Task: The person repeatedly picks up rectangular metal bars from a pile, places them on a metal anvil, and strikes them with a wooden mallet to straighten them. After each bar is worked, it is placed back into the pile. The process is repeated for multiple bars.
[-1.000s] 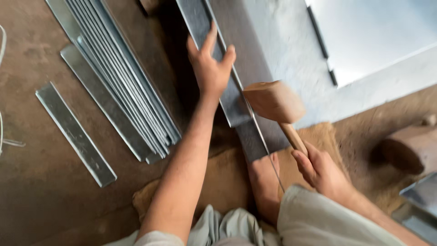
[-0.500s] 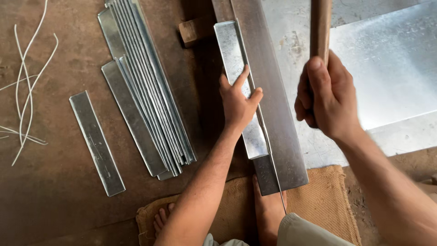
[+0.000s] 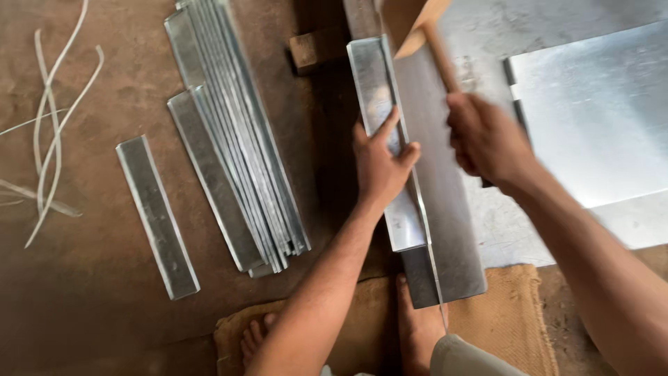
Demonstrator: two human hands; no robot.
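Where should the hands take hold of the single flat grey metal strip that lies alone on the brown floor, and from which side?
Probably grip the single flat grey metal strip across its narrow width, near the middle of its length, coming from above. It lies flat on the brown floor, apart from the stack of metal strips, so both long edges are free. Those thin edges may be sharp.
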